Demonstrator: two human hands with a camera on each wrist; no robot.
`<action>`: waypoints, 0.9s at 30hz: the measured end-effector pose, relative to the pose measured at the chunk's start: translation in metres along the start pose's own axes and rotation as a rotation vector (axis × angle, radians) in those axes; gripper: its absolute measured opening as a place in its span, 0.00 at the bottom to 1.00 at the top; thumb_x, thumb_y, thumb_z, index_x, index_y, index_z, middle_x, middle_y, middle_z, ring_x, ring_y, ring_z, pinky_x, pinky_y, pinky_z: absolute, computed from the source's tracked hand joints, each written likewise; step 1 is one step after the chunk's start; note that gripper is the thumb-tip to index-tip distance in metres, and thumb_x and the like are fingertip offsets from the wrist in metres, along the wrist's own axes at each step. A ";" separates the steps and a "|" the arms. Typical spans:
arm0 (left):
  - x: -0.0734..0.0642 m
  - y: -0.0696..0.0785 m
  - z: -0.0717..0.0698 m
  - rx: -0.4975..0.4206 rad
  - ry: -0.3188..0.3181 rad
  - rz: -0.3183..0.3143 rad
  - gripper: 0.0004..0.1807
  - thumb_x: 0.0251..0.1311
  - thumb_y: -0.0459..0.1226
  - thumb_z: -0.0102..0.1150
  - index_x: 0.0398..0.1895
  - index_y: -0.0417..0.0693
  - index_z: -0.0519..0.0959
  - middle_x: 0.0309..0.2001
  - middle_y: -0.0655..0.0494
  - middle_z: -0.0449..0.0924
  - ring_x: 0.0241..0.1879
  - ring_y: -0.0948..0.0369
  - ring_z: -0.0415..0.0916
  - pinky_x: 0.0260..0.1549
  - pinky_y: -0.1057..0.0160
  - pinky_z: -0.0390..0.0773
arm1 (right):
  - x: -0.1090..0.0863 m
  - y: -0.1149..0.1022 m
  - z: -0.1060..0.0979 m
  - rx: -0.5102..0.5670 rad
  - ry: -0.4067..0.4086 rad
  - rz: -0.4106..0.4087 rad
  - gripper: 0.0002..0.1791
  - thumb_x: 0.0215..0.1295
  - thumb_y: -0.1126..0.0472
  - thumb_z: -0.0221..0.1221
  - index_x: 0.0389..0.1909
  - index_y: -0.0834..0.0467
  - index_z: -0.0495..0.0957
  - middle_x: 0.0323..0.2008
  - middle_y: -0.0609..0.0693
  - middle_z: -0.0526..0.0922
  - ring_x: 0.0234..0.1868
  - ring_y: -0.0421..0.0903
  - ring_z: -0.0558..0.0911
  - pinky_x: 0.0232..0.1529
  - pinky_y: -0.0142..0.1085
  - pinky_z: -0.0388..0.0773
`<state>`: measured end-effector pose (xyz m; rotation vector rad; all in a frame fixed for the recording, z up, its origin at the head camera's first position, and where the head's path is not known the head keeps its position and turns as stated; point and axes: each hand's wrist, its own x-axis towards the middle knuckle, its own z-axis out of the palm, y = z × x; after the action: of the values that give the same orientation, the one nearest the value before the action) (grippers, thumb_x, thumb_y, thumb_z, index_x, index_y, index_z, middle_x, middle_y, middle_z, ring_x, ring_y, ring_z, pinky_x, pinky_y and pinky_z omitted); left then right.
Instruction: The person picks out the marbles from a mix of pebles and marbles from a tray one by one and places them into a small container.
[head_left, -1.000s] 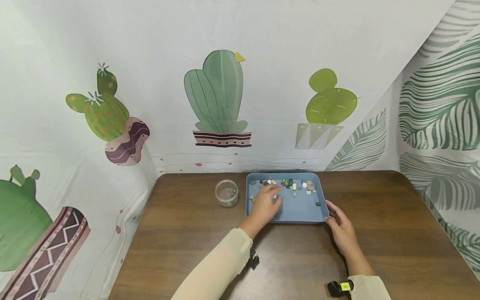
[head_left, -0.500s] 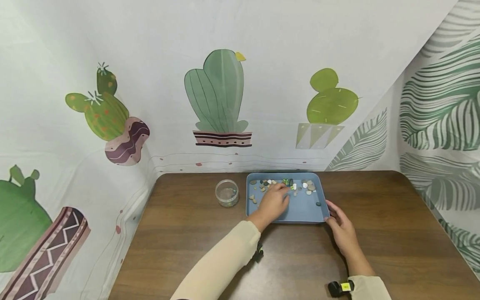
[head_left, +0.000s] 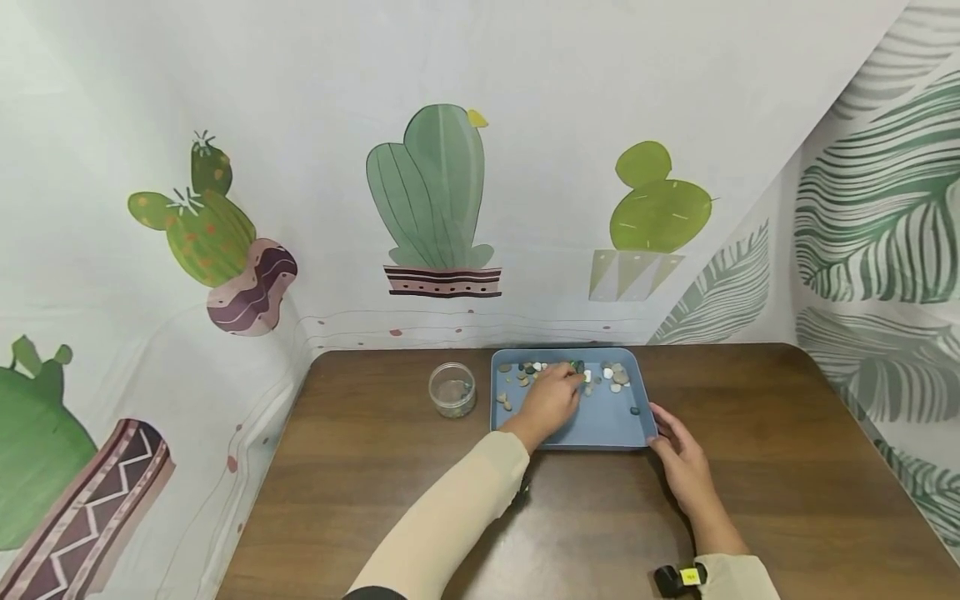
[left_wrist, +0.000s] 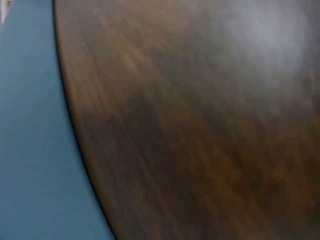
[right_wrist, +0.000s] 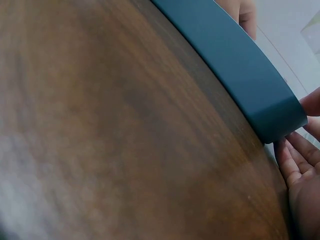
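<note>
A shallow blue tray [head_left: 603, 429] lies on the table, with many small pebbles along its far side. My left hand [head_left: 551, 400] reaches over its front edge, fingertips down among the green and dark pebbles at the middle back. Whether those fingers pinch a pebble is hidden. My right hand [head_left: 684, 467] grips the tray's front right corner, thumb at the rim and fingers against the outer side; in the right wrist view its fingers [right_wrist: 300, 155] sit at the tray wall [right_wrist: 240, 70]. The left wrist view shows only tray wall [left_wrist: 40, 125] and table.
A round clear container [head_left: 452, 396] with a few small things inside stands left of the tray. Tan pebbles [head_left: 504, 402] lie at the tray's left, grey ones [head_left: 620, 377] at its back right, and a lone dark pebble [head_left: 634, 410] near its right side. A cactus-print cloth hangs behind.
My left hand has moved right across the tray, from the left-hand pebbles to the green and dark ones, and its fingers have lowered onto them. My right hand has stayed at the corner.
</note>
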<state>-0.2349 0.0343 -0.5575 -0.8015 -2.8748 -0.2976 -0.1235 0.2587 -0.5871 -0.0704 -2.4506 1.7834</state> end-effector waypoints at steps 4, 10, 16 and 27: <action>0.002 0.002 0.004 0.016 -0.042 -0.017 0.18 0.75 0.41 0.49 0.62 0.56 0.80 0.53 0.61 0.79 0.53 0.63 0.75 0.56 0.65 0.77 | 0.001 0.001 0.000 0.000 0.003 -0.017 0.27 0.76 0.67 0.50 0.74 0.57 0.64 0.71 0.65 0.69 0.58 0.22 0.70 0.53 0.11 0.68; 0.002 0.004 0.004 0.010 -0.045 -0.038 0.18 0.75 0.41 0.49 0.62 0.55 0.80 0.51 0.60 0.78 0.51 0.63 0.75 0.56 0.65 0.76 | 0.001 0.001 -0.001 -0.028 -0.001 -0.011 0.28 0.76 0.65 0.51 0.75 0.56 0.64 0.71 0.63 0.69 0.59 0.22 0.69 0.52 0.11 0.67; 0.005 0.003 0.009 -0.013 -0.061 -0.094 0.19 0.75 0.41 0.49 0.65 0.55 0.78 0.55 0.58 0.79 0.55 0.61 0.76 0.60 0.64 0.75 | 0.001 0.000 -0.001 -0.028 -0.004 0.004 0.28 0.76 0.65 0.52 0.75 0.55 0.64 0.71 0.63 0.69 0.58 0.21 0.69 0.52 0.11 0.67; 0.005 0.004 0.006 -0.032 -0.062 -0.127 0.17 0.74 0.41 0.51 0.62 0.56 0.80 0.54 0.59 0.79 0.55 0.62 0.75 0.61 0.65 0.75 | -0.001 -0.002 -0.002 -0.027 -0.001 0.005 0.28 0.76 0.64 0.52 0.75 0.55 0.64 0.71 0.63 0.69 0.58 0.21 0.69 0.52 0.11 0.67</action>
<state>-0.2373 0.0416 -0.5617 -0.6456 -2.9928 -0.3402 -0.1227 0.2597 -0.5844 -0.0784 -2.4772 1.7531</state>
